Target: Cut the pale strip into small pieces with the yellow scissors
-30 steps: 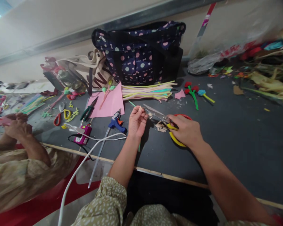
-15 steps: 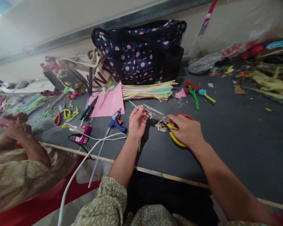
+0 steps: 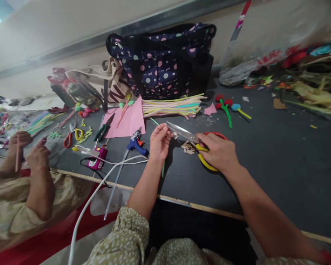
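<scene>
My right hand (image 3: 219, 151) is closed round the handles of scissors (image 3: 183, 131), one loop yellow and the other red. Their blades point left, and the tips reach the fingers of my left hand (image 3: 160, 141). Thumb and fingers of that hand are pinched together; whatever is between them is too small to name. A thin green stem (image 3: 163, 170) shows on both sides of my left hand, and I cannot tell whether it is held or lies beneath. Below the blades, several short pale cut pieces (image 3: 188, 148) lie in a small pile on the dark table.
Left of my hands lie a blue glue gun (image 3: 136, 144), green-handled pliers (image 3: 102, 130) and pink paper (image 3: 129, 123). Pastel fuzzy stems (image 3: 172, 106) lie before a dotted bag (image 3: 162, 66). A red-and-green flower (image 3: 225, 108) is farther right. A co-worker's hands (image 3: 38, 152) are at far left.
My hands and the scissors have barely moved. The co-worker's hands, close together before, are now apart and raised, with a pink strip upright in one.
</scene>
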### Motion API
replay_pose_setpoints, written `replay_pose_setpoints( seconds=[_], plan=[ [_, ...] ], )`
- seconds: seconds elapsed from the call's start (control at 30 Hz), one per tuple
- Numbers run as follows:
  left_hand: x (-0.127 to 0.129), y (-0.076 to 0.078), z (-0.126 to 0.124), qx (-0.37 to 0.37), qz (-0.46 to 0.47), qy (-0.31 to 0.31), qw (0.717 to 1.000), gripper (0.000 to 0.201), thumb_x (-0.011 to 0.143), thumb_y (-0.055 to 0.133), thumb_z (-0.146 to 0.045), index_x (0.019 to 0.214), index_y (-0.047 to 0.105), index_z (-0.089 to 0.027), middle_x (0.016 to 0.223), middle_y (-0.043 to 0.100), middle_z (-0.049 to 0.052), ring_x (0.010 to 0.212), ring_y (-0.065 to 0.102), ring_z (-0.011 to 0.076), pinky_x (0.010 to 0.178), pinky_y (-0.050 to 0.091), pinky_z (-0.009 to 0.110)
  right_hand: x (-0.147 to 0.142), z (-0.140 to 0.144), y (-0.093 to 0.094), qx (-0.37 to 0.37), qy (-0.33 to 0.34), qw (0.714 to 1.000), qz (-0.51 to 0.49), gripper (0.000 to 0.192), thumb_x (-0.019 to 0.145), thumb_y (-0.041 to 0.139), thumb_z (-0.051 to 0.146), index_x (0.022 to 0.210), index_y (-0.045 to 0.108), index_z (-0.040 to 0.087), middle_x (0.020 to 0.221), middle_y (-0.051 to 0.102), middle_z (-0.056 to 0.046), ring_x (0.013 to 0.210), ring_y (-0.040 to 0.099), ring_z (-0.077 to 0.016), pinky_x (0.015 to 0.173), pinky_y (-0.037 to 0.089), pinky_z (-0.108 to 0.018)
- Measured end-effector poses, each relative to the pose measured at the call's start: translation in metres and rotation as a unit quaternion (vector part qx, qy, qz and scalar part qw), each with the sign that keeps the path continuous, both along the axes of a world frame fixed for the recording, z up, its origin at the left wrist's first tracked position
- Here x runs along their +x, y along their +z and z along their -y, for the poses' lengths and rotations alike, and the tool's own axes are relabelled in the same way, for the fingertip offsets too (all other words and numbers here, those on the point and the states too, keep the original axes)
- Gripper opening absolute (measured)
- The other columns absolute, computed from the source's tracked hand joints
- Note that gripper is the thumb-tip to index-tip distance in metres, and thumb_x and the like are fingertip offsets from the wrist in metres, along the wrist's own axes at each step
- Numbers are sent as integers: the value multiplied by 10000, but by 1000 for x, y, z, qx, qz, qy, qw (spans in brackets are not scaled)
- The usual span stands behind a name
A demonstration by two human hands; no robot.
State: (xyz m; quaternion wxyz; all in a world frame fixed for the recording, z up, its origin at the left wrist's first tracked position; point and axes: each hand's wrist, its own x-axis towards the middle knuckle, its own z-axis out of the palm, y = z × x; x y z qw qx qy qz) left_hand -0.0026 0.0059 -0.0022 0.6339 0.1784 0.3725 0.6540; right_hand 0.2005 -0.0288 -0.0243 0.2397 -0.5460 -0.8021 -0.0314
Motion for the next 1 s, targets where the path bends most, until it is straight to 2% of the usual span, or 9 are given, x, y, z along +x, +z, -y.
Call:
replay_pose_setpoints(
  seconds=[0.23, 0.6, 1.0],
  plan=[
    [-1, -2, 0, 3, 15, -1, 1000, 173, 705, 749, -128, 857, 680, -174, 704, 655, -36, 607, 606, 41, 680, 503, 174, -5, 2, 0, 23, -12, 1000, 17, 333, 858, 460, 238, 1130, 650, 265, 869, 669, 11, 740, 537, -111, 552, 238, -259],
    [0, -4, 0, -26, 10, 6, 1000, 207, 695, 759, -138, 873, 668, -187, 689, 649, -43, 587, 593, 43, 620, 489, 159, -8, 3, 1, -2, -7, 999, 34, 316, 878, 458, 269, 1123, 657, 255, 846, 668, -5, 720, 527, -115, 544, 226, -269],
    [-1, -4, 0, -27, 35, -9, 999, 193, 710, 740, -121, 865, 646, -187, 665, 610, -57, 556, 556, 28, 558, 436, 151, -8, 4, -1, 12, -4, 999, 47, 308, 888, 465, 267, 1135, 648, 251, 832, 663, 2, 704, 527, -117, 539, 218, -265]
  ],
)
